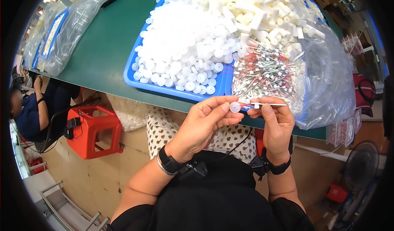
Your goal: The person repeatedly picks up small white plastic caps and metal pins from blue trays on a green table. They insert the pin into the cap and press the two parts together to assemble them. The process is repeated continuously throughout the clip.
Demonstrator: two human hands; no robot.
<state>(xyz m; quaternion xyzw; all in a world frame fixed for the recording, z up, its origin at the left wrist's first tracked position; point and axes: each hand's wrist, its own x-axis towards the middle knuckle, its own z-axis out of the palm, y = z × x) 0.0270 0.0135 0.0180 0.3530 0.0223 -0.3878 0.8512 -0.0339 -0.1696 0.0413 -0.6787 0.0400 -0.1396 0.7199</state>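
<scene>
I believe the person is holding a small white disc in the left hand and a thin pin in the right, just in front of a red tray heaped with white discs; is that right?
Nearly. In the head view, the tray is blue, not red. The left hand does hold the small white disc and the right hand the thin pin, just in front of that tray.

This is a small-parts assembly workshop. A long green worktop (102, 54) carries a blue plastic tray (135, 81) heaped with small white plastic discs (184, 50), clear plastic bags of white tube pieces (262, 9), and a pile of thin metal pins with red and white sleeves (262, 73). Another seated person (30, 108) works further along the worktop, beside a red plastic stool (94, 134).
</scene>
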